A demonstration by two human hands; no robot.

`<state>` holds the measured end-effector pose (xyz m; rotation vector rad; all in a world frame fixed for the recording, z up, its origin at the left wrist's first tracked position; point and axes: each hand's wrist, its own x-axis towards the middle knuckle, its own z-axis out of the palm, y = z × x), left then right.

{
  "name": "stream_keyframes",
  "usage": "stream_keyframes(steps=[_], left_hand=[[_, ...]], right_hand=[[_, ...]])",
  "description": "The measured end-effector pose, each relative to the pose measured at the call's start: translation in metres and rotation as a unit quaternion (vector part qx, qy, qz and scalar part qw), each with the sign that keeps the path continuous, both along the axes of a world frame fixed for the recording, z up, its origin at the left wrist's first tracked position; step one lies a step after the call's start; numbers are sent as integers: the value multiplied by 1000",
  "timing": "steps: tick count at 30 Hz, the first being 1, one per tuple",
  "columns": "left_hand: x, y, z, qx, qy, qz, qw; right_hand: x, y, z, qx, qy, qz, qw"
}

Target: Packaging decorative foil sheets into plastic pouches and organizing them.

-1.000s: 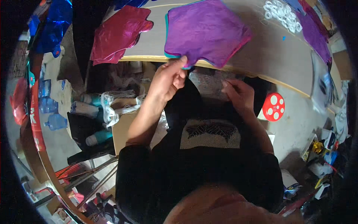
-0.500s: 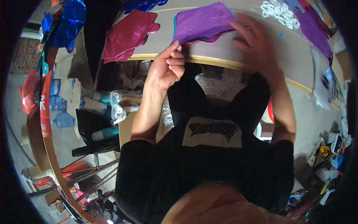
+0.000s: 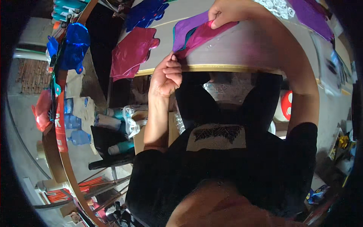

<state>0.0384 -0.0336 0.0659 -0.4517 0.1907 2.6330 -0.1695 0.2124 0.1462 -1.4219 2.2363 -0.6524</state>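
Observation:
Both my hands are on a thin stack of flat foil balloons (image 3: 185, 28) over the table. Its layers are purple and teal, with a magenta one (image 3: 202, 37) facing the near side. My left hand (image 3: 167, 77) is closed, pinching the stack's lower left corner between thumb and finger. Farther out, my right hand (image 3: 229, 14) reaches across and grips the upper edge between thumb and fingers, the layers parting at a fold. Left of the stack lies a pile of magenta foil balloons (image 3: 132, 52) with a lobed edge.
Blue foil balloons (image 3: 145, 14) lie at the far left of the table (image 3: 242, 56). White rings (image 3: 278, 7) are heaped at the back, beside purple foil (image 3: 312, 19). Clear plastic packs (image 3: 332, 64) sit at the right. A shiny blue balloon (image 3: 77, 43) hangs at left.
My right hand has moved inward and farther away and now grips the stack's upper edge. The magenta layer has come into sight. My left hand keeps its pinch.

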Motion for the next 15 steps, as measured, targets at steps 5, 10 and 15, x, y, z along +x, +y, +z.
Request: stream_keyframes(steps=[5,10,15], left_hand=[[7,4,-2,-136,13,28,990],[32,45,-9,-477,49,117,870],[48,68,-23,-585,74,108,800]], right_hand=[[-3,6,-7,24,-14,43,999],[46,54,-73,-142,243,63,957],[124,46,-85,-179,320,13,930]])
